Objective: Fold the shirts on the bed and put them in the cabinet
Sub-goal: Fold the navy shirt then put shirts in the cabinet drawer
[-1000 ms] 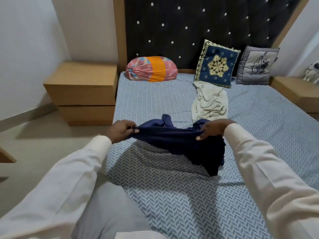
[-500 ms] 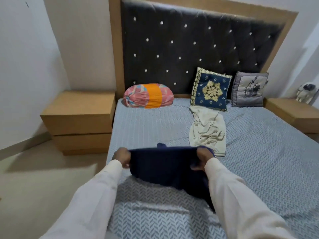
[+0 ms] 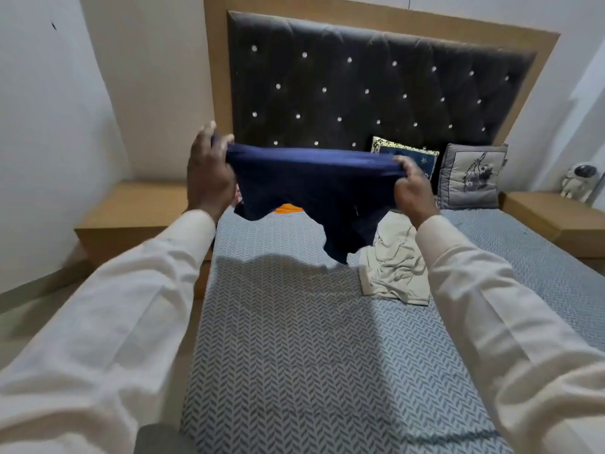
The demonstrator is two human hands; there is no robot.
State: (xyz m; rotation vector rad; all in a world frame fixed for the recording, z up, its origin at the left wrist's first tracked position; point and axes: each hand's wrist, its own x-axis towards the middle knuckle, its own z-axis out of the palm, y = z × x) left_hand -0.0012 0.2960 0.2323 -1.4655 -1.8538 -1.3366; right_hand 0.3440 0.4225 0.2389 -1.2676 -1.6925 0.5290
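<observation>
A navy blue shirt (image 3: 314,188) hangs in the air above the bed (image 3: 294,339), stretched between both hands. My left hand (image 3: 209,175) grips its left top corner and my right hand (image 3: 414,188) grips its right top corner. The shirt's lower part dangles crumpled and casts a shadow on the patterned sheet. A cream shirt (image 3: 393,263) lies rumpled on the bed under my right forearm, partly hidden by my white sleeve. No cabinet for the shirts is in view.
A dark tufted headboard (image 3: 376,86) stands behind. A blue embroidered cushion (image 3: 412,155) and a grey cushion (image 3: 471,178) lean against it; an orange-and-pink bolster is mostly hidden by the navy shirt. Wooden bedside units flank the bed at left (image 3: 131,211) and right (image 3: 553,217).
Both hands have lifted the navy shirt from just above the sheet up to headboard height and spread it wider. The camera view has tilted upward.
</observation>
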